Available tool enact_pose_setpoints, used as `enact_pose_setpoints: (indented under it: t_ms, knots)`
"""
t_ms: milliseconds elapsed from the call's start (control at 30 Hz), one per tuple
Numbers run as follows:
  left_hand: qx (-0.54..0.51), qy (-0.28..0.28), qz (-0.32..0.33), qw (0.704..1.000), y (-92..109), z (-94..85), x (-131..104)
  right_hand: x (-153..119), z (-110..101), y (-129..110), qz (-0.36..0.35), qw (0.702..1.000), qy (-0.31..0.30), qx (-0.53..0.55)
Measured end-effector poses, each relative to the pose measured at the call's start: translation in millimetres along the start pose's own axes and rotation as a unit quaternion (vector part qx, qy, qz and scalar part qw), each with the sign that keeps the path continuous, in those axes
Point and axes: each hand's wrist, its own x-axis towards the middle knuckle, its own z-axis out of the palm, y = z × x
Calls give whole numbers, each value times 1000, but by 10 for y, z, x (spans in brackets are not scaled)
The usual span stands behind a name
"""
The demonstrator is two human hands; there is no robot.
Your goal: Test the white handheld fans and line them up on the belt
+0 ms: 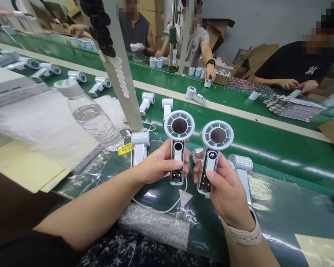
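Observation:
Two light-blue handheld fans are held upright, side by side and apart, over the green bench. My left hand (161, 161) is wrapped round the left fan (177, 178), its thumb on the front of the handle; the small round display is dark. The right fan (203, 181) is in the grip of my right hand (225, 181), thumb on its handle, and its display reads 20. Circuit boards show in both handles. Behind my right hand a further fan (241, 163) rests on the bench, and another (140, 142) lies beyond my left wrist.
A water bottle (93, 118) leans at the left by plastic bags (44, 118). A metal post (122, 85) rises beyond my left hand. A white cable (164, 212) and bubble wrap (156, 222) lie near me. Several fans and co-workers line the green conveyor (233, 133).

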Motion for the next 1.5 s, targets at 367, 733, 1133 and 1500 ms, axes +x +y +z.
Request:
enact_pose_setpoints:
  t_ms: [367,733,1133,1500]
  knots:
    - [1,1,-2,1000,-22,2,5,40,0,33,24,999,6,-21]
    - [-2,21,9,1000,-77,-12,35,39,-24,83,49,998,39,9]
    - [27,29,25,999,-40,11,50,-15,-5,132,-4,998,9,-67]
    - [52,36,12,998,-107,-29,56,41,8,144,6,997,65,-35]
